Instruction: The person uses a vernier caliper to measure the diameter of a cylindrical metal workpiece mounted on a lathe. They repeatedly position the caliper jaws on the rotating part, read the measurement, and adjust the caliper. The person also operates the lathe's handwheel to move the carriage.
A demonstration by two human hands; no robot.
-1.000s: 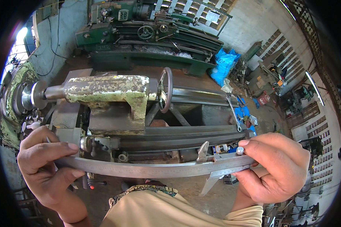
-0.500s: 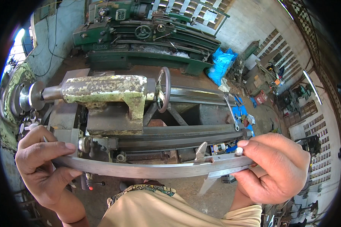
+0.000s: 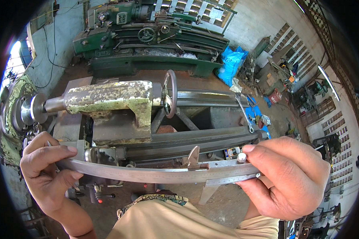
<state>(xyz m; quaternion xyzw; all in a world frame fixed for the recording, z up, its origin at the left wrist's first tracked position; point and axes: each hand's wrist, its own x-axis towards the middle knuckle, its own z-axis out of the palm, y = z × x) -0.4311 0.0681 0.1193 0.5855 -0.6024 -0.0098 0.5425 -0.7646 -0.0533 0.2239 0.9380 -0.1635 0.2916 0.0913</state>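
Between my hands I see a dull grey steel caliper (image 3: 159,174). Just beyond them the lathe tailstock (image 3: 111,99) shows flaking pale green over rust brown; farther off stand a dark green lathe (image 3: 147,44) and bright blue sacks (image 3: 231,63).

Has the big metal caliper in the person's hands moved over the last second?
No. The caliper still lies level across the lathe bed, with the left hand and right hand gripping its ends.
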